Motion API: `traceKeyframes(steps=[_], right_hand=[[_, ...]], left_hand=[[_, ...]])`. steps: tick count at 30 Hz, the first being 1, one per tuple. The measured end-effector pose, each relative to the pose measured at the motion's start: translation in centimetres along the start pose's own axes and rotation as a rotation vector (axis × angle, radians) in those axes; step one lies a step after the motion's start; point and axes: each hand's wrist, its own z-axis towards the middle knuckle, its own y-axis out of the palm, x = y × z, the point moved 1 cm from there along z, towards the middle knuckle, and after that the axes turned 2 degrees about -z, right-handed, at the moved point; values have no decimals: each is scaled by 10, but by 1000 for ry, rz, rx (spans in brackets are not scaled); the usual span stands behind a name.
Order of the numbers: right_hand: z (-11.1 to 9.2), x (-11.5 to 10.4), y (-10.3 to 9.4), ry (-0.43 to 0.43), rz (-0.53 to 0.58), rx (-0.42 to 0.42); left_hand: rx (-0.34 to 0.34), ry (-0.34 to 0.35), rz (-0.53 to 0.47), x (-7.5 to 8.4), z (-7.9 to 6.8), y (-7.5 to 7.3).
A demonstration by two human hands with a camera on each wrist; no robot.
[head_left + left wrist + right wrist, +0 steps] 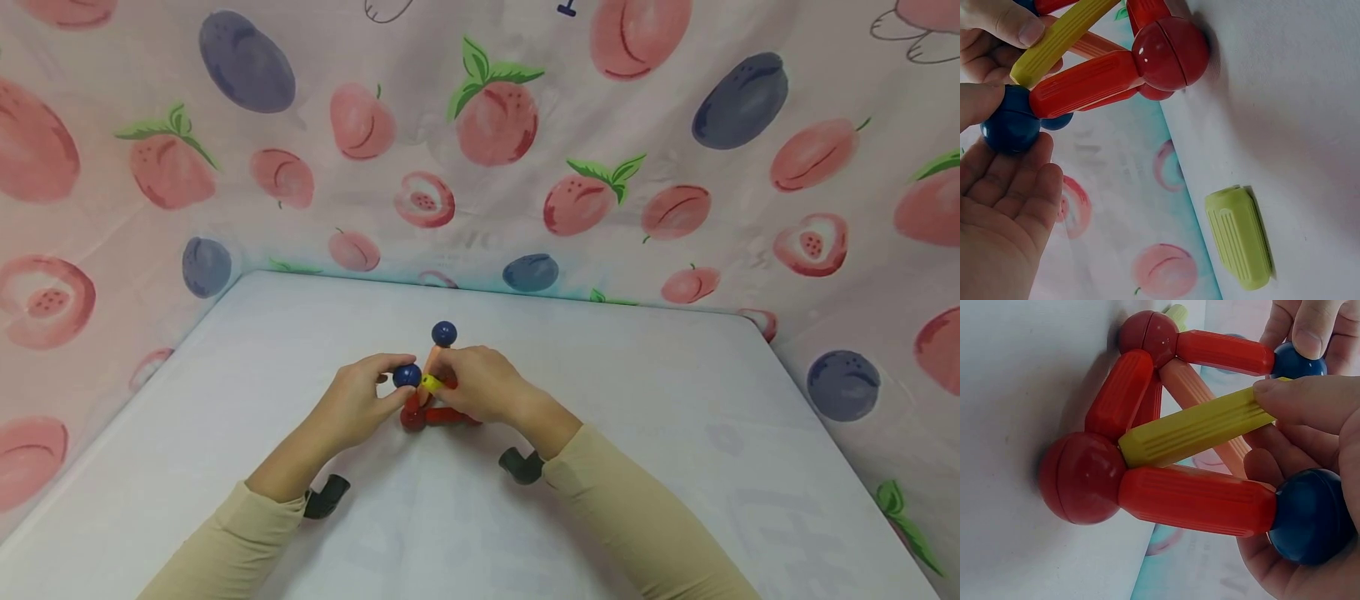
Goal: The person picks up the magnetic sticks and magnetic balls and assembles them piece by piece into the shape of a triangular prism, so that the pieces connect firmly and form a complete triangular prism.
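A toy frame of magnetic balls and ribbed rods stands on the table. Two red balls [1082,478] form its base, joined by a red rod [1119,394]. Red rods [1085,84] and an orange rod [1194,390] rise from the base toward blue balls [444,334]. My left hand [360,400] pinches one blue ball [1011,119] between thumb and fingers. My right hand [483,383] pinches a yellow rod [1197,425] that slants across the frame. One end of this rod lies right at a red ball, the other close by the left hand's blue ball.
A lime-green rod [1238,237] lies loose on the white table [675,433]. Dark curved pieces [327,497] sit under both wrists. Behind the table hangs a fruit-print cloth [480,208].
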Motion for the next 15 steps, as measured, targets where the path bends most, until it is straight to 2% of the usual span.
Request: traceKeyframes(steps=[8,15], right_hand=[[-1,2,0,-12,20,7],[-6,8,-5,-15,168,9]], left_hand=[[-2,14,-11,0,0,1],[-18,-14,-3,2,-1,0]])
